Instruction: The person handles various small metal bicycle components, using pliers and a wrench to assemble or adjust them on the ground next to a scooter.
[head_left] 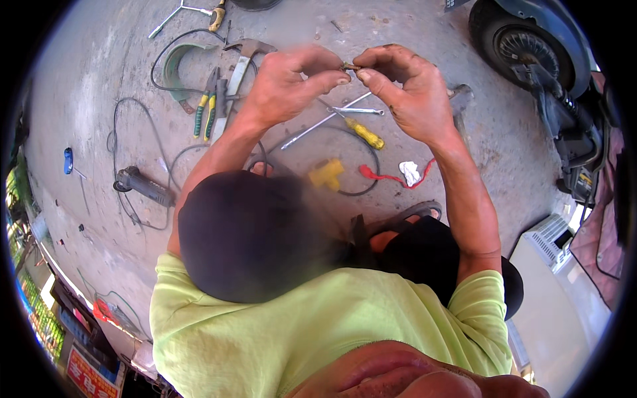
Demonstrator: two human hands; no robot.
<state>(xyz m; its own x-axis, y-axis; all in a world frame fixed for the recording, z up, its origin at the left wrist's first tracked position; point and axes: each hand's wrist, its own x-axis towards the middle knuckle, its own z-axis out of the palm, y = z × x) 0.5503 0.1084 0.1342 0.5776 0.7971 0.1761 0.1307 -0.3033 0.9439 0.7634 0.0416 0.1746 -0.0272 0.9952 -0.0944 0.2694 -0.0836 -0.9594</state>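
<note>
Both hands meet out in front over the concrete floor, fingertips closed in a pinch. Between them is a small brownish, rod-like piece [350,66], too small to name exactly. My left hand [292,76] grips its left end with thumb and forefinger; my right hand [408,86] pinches the right end. Below the hands, on the floor, lie a combination wrench [359,111], a long metal rod [312,129] and a yellow-handled screwdriver [365,133]. A claw hammer [237,79] lies left of my left hand, alongside pliers with green and yellow grips [210,109].
An angle grinder [144,186] with a looping black cable lies at the left. Near my feet are a red cord [391,178], white crumpled paper [410,173] and a yellow object [326,174]. A vehicle wheel [524,53] stands far right, a pale panelled casing [557,285] nearer.
</note>
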